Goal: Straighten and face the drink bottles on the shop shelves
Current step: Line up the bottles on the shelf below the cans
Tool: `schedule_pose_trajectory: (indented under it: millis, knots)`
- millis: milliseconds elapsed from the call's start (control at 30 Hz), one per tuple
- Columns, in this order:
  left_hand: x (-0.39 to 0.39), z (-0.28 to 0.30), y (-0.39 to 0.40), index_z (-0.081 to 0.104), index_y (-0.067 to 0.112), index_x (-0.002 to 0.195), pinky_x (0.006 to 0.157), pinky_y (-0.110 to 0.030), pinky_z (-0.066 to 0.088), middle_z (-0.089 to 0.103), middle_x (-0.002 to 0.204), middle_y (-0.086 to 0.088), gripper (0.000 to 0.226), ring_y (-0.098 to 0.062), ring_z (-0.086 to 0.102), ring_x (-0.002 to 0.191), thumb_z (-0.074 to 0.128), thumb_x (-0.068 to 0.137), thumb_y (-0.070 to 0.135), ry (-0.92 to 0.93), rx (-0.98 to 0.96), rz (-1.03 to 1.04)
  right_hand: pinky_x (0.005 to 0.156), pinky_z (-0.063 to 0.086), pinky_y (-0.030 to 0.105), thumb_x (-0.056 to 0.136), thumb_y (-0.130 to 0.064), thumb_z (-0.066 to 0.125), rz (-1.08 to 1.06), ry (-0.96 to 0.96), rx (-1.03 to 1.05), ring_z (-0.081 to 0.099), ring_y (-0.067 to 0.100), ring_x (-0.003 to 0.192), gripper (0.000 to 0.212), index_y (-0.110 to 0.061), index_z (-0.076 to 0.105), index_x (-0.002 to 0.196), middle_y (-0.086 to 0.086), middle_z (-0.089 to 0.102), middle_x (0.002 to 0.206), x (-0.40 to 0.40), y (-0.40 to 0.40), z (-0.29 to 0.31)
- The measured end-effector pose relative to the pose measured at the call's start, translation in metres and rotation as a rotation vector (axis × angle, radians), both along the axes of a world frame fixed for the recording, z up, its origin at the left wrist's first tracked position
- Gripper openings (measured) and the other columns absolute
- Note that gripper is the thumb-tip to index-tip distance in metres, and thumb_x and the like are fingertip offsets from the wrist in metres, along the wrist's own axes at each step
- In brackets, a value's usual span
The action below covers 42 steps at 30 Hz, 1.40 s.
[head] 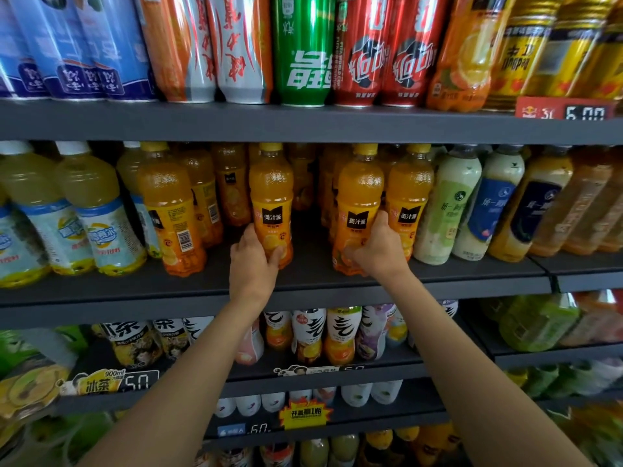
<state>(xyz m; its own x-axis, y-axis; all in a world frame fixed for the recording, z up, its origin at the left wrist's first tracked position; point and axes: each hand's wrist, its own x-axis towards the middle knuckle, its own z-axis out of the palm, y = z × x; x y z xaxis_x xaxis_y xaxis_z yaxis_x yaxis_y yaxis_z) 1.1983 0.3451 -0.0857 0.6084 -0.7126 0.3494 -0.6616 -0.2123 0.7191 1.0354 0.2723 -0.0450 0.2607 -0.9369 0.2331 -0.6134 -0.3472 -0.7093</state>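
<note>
The light is bright and even, and it seems to come from above and from the front. Long white glare lines run down the shiny green metal can (pixel 301 48) and the red cans beside it. Small highlights sit on the shoulders of the clear plastic bottles of orange juice (pixel 271 197). Under the dark grey metal shelf board (pixel 303 124) there is shadow, so the back rows of bottles look dim. The centre is rather sharp and the labels there are readable. Toward the edges the wide lens bends the shelves and tilts the bottles. The corners are soft and blurred, mostly the bottom left and bottom right.
</note>
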Motion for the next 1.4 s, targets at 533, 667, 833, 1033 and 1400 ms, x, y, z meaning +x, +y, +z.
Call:
schedule_pose_trajectory:
  millis: [533,667,833,1033,1400]
  knots:
    - [0.008,0.007,0.003,0.046,0.006,0.124,0.089,-0.039,0.043,0.058,0.12,-0.013,0.054,-0.031,0.054,0.113,0.069,0.082,0.032,0.012,0.031,0.06,0.071,0.048,0.024,0.088,-0.011,0.059,0.161,-0.114,-0.353,0.058,0.015,0.086,0.027,-0.007,0.054,0.114,0.006,0.055,0.113,0.055,0.034,-0.012]
    - [0.034,0.009,0.024,0.049,0.005,0.118,0.083,-0.038,0.044,0.061,0.114,-0.015,0.046,-0.033,0.057,0.106,0.066,0.085,0.031,-0.027,0.042,0.132,0.085,0.049,0.033,0.088,-0.017,0.063,0.13,-0.189,-0.152,0.059,0.024,0.103,0.029,-0.004,0.058,0.113,0.011,0.06,0.114,0.099,0.005,-0.021]
    - [0.055,0.013,0.031,0.046,0.005,0.122,0.087,-0.037,0.041,0.058,0.119,-0.015,0.045,-0.032,0.054,0.11,0.063,0.087,0.028,-0.036,0.111,0.108,0.095,0.045,0.037,0.087,-0.022,0.065,0.056,-0.244,0.048,0.052,0.027,0.119,0.05,-0.008,0.044,0.13,0.012,0.054,0.126,0.155,-0.035,-0.011]
    - [0.064,0.007,0.028,0.044,0.007,0.122,0.085,-0.035,0.041,0.058,0.119,-0.012,0.047,-0.029,0.054,0.109,0.063,0.087,0.031,-0.068,0.09,0.085,0.094,0.043,0.039,0.089,-0.018,0.06,0.011,-0.276,0.198,0.054,0.03,0.117,0.039,-0.01,0.048,0.125,0.013,0.057,0.123,0.193,-0.058,-0.015]
    - [0.063,0.005,0.031,0.043,0.006,0.128,0.092,-0.038,0.041,0.057,0.123,-0.013,0.052,-0.031,0.053,0.114,0.064,0.086,0.028,-0.073,0.061,0.048,0.101,0.039,0.04,0.088,-0.013,0.06,-0.302,-0.296,0.124,0.043,0.032,0.127,0.057,-0.008,0.033,0.138,0.014,0.037,0.142,0.151,-0.051,-0.024]
